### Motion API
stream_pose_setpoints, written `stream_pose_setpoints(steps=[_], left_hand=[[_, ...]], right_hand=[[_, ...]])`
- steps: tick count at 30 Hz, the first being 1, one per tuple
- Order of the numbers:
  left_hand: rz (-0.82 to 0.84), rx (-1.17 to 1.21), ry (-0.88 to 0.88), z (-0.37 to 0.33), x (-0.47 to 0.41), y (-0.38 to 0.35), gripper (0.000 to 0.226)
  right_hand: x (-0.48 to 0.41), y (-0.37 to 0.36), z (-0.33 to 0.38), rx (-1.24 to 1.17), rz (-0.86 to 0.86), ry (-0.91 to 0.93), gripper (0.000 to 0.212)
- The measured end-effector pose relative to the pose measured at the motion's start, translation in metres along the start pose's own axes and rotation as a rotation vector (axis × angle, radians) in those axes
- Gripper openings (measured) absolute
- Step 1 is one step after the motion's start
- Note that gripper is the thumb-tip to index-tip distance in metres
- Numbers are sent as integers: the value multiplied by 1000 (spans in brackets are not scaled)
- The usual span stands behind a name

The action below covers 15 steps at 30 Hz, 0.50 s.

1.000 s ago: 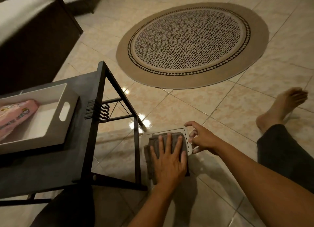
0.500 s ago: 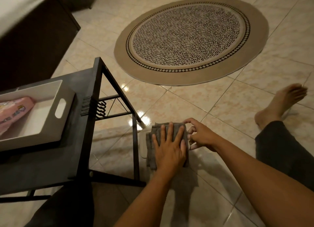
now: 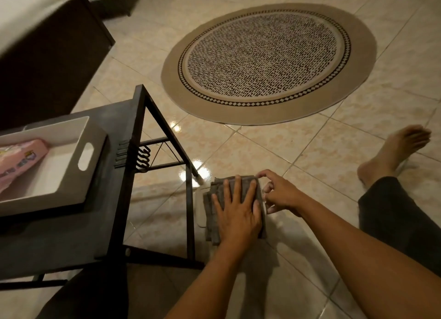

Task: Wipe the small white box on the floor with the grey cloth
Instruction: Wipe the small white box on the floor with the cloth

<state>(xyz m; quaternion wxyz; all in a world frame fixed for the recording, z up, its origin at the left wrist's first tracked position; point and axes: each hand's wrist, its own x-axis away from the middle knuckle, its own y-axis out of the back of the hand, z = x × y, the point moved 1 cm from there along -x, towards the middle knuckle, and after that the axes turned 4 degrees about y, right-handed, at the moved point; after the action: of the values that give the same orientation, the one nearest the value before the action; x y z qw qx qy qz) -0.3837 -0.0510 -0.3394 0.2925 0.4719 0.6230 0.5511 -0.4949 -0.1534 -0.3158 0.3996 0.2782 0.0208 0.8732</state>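
While the left hand [image 3: 237, 213] is pressing the grey cloth [image 3: 210, 207] flat, the right hand [image 3: 280, 194] is steadying the small white box [image 3: 200, 211].
Left fingers [image 3: 230, 189] are lying spread on the cloth; right fingers [image 3: 263, 174] are curling loosely against the box's right edge; the box is sitting on the floor [image 3: 250, 149] beside the counter [image 3: 105, 175].

Single head-worn wide-angle view, looking forward and steeply down from a seated height at the tiled floor [image 3: 274, 149]; near both forearms, dark desk [image 3: 71, 235] at left, round rug [image 3: 267, 63] farther ahead.

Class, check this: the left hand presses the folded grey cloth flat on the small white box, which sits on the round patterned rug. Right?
Not quite. The head view shows the small white box on the bare tiled floor, apart from the round patterned rug. The left hand does press the folded grey cloth.
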Motion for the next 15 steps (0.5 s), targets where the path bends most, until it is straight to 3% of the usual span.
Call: stream_pose_setpoints(steps=[11, 15], left_hand=[[-26, 4, -31, -6, 18, -11, 54], [41, -10, 89, -5, -10, 3, 59]], right_hand=[[3, 2, 6, 13, 21, -19, 59], [3, 1, 6, 24, 10, -10, 57]])
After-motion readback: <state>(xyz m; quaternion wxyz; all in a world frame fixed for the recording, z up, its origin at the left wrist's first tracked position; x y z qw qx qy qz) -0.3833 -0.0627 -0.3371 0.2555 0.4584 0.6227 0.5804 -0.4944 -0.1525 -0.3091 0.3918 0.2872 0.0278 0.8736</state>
